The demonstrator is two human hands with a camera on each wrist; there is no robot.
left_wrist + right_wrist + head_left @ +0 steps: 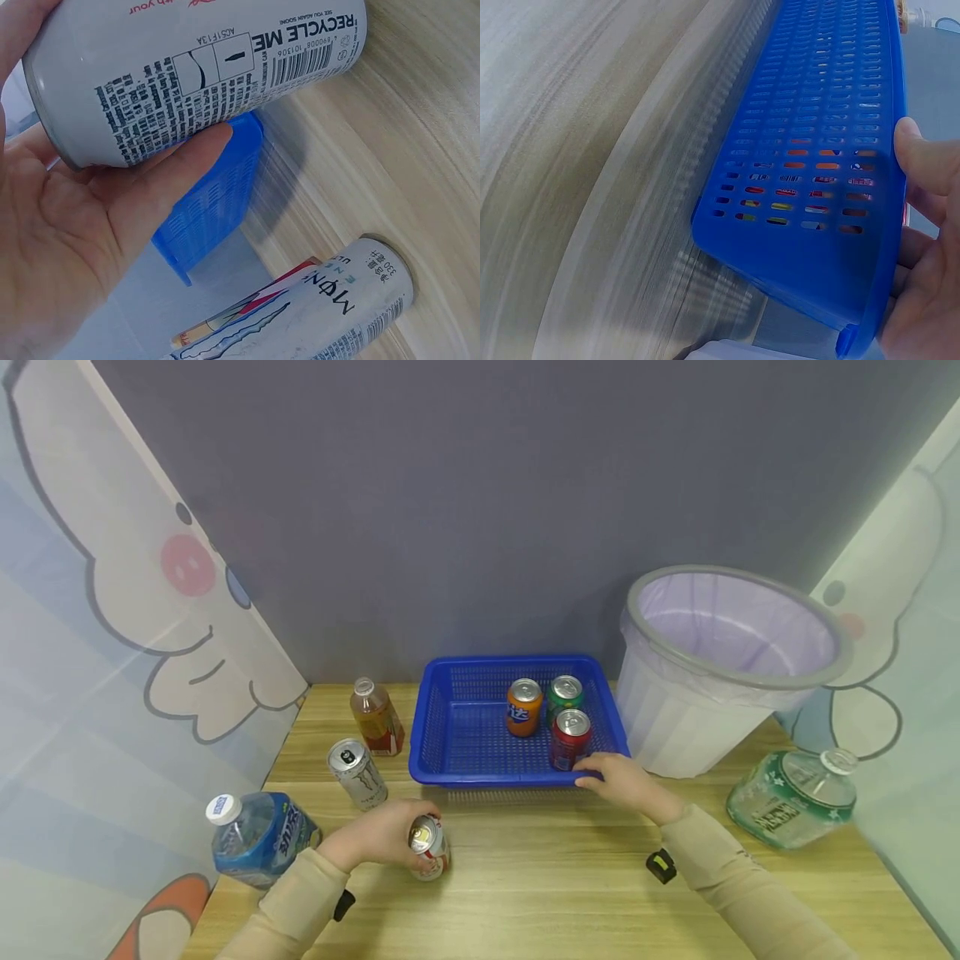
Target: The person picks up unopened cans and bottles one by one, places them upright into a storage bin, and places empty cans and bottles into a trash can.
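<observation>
In the head view my left hand (386, 835) grips a white-and-red drink can (429, 850) near the table's front; the left wrist view shows printed text on its white side (225, 67). Whether the can touches the table is unclear. My right hand (621, 783) holds the near rim of a blue plastic basket (487, 777) toward its right end, thumb outside and the other fingers over the inside. Inside the basket's right half stand an orange can (522, 714), a green can (564, 693) and a red can (572, 745), the red one close to my right fingers.
Left of the basket stand a bottle of amber drink (377, 718) and a silver Monster can (358, 777). A large blue-labelled bottle (262, 839) is at far left. A lined bin (667, 718) stands right of the basket, with a large green-labelled bottle (791, 797) in front.
</observation>
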